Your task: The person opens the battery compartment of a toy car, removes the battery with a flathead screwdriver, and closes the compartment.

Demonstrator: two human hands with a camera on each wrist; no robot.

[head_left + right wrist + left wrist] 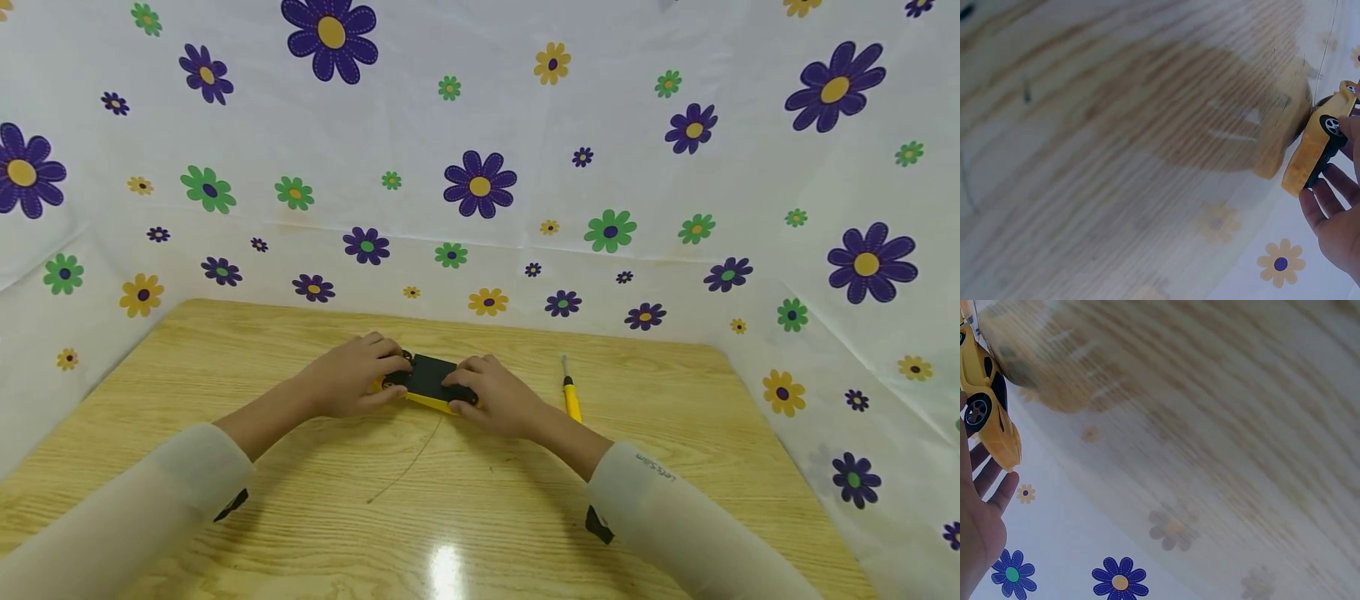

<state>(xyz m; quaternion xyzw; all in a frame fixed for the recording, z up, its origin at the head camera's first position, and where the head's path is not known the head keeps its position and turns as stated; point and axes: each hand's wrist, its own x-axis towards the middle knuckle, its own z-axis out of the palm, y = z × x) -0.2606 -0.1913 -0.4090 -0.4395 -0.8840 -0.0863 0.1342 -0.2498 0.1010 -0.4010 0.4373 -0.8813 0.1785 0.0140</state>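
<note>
A yellow toy car [431,403] lies wheels-up between both hands, its flat black underside [431,375] facing the ceiling. My left hand [351,377] grips the end with the wheels at the left, thumb on the near side and fingers over the far side. At the other end my right hand [495,395] holds the car, with fingers over the black base and thumb low on the near side. The left wrist view shows the car's yellow body [1000,440] and a black wheel [978,411]. In the right wrist view, fingers [1329,197] support the car's end.
To the right of the right hand, a screwdriver [572,402] with a yellow and black handle lies on the wooden table [315,517]. A thin dark line [408,465] runs along the tabletop near the car. Flower-printed white cloth [405,117] stands behind and at both sides.
</note>
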